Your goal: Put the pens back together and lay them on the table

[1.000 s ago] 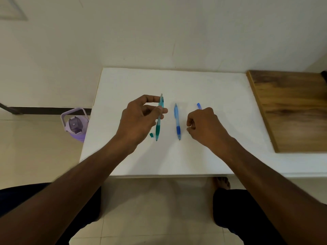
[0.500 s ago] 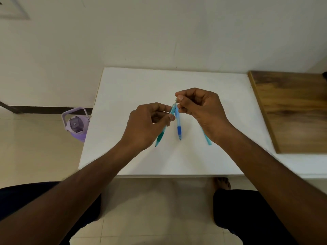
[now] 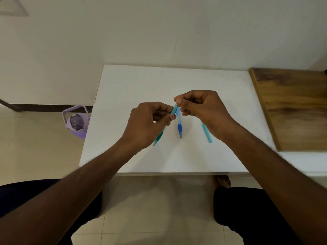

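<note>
Since a second ago the right hand [image 3: 203, 110] has left the table [image 3: 123, 85] to pinch the top of the teal pen [image 3: 160, 137], gripped at its barrel by the left hand [image 3: 148, 122], at nine o'clock of the blue pen [image 3: 179, 128], so the work now looks centred on the pen's upper end.

Both forearms reach forward and converge. The left hand [image 3: 148, 123] is curled, thumb pressed toward its bent fingers. The right hand [image 3: 203, 107], just beside and slightly farther forward, is curled too, thumb and forefinger pinched together at its left edge
</note>
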Demonstrator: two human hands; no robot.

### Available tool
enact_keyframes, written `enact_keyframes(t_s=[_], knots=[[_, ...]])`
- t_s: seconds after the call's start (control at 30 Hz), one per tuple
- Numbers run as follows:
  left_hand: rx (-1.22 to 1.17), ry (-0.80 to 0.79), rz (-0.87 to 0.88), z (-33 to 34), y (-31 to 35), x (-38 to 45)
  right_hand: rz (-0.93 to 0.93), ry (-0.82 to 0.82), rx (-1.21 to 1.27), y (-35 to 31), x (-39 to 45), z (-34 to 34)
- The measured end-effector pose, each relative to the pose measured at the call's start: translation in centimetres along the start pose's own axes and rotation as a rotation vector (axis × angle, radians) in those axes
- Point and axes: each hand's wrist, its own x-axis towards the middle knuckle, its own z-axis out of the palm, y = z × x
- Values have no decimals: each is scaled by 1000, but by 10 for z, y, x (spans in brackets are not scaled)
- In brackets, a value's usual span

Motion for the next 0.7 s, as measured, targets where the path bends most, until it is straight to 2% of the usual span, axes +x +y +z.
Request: enact_keyframes(t_s=[0.17, 0.33, 0.43, 0.57, 0.7], knots=[[6, 10, -18, 1, 6, 1, 69, -59, 88, 1, 1, 0], [-130, -33, -71, 6, 11, -1, 85, -8, 86, -1, -2, 3], [-169, -9, -139, 6, 8, 5, 80, 70, -71, -3, 0, 0], [-101, 84, -253, 4, -6, 16, 8, 170, -508, -1, 1, -24], [31, 137, -262, 5, -21, 24, 5, 75, -812, 11, -1, -38]])
